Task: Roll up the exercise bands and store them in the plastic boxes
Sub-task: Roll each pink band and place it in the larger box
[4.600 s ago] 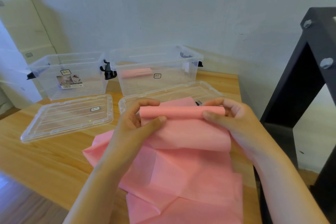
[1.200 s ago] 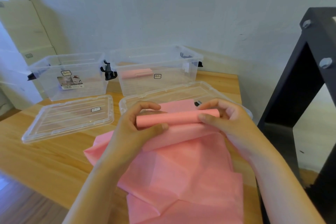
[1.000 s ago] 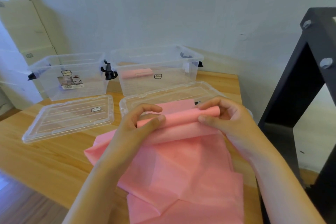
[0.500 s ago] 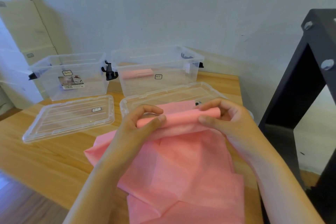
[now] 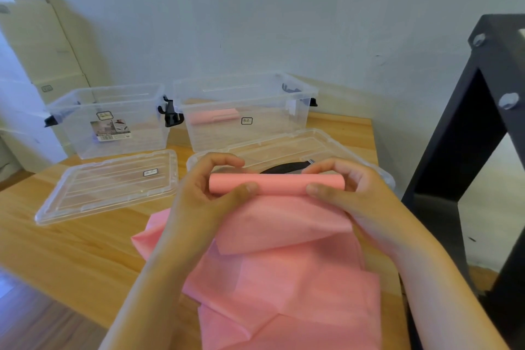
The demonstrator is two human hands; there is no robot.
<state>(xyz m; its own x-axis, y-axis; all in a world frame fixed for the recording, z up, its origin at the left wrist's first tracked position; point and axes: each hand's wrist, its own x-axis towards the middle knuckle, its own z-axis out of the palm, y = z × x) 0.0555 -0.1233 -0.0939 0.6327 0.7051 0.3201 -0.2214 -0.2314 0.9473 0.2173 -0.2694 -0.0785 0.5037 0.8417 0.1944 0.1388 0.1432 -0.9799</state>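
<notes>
One roll (image 5: 214, 117) already in the right box (image 5: 295, 125), left box (image 5: 142, 133) has none that I can see. Second band (image 5: 278, 187) half rolled above the counter (image 5: 71, 258), left hand (image 5: 210, 196) and right hand (image 5: 358, 196) grip clamped on its ends, loads of tail left to wind

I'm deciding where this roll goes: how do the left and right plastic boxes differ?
The right box already holds a rolled pink band; the left box shows none. The left box carries a large printed label; the right box has only a small sticker. Both are clear, lidless, with black latches.
</notes>
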